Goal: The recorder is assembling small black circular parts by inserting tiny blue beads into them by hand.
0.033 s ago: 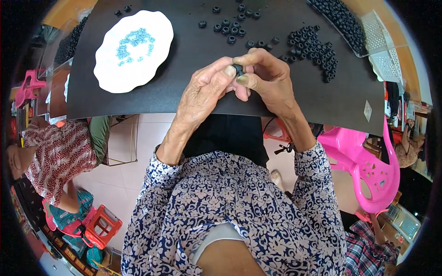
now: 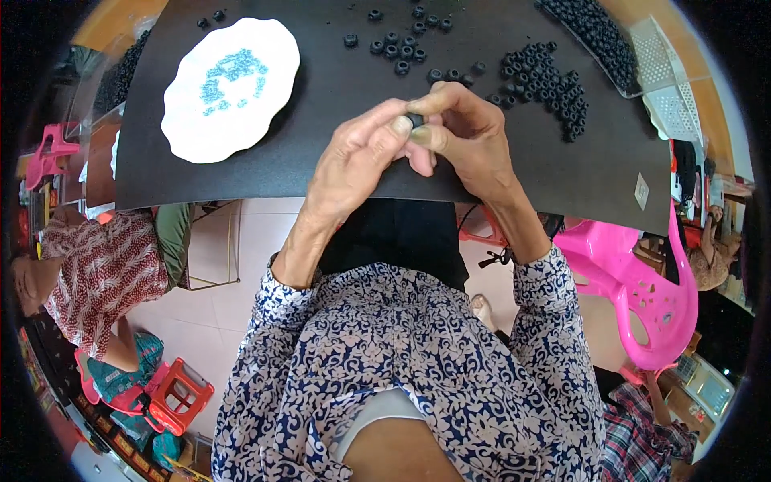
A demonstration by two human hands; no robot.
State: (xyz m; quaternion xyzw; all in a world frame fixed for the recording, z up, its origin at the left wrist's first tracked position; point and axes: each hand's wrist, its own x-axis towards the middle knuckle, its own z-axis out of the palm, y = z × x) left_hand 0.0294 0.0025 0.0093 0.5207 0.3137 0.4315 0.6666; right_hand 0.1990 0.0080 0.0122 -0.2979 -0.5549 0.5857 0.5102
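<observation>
Dark, smooth tabletop [image 2: 562,173]; two bare hands above its near edge.
White plate with scalloped rim and blue-green pattern [image 2: 189,120]: lies on the tabletop, left, apart from the hands. Left hand [image 2: 353,157] and right hand [image 2: 478,149]: fingertips drawn together, fingers of both pinched on one item. Heap of loose black ring-shaped pieces [image 2: 554,92]: on the tabletop, beyond the right hand. Small rounded black piece [image 2: 415,120]: between the fingertips, partly hidden.

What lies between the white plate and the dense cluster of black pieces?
In the head view, loose black pieces are scattered there; lower in the picture, the left hand and right hand together hold one small black piece.
</observation>
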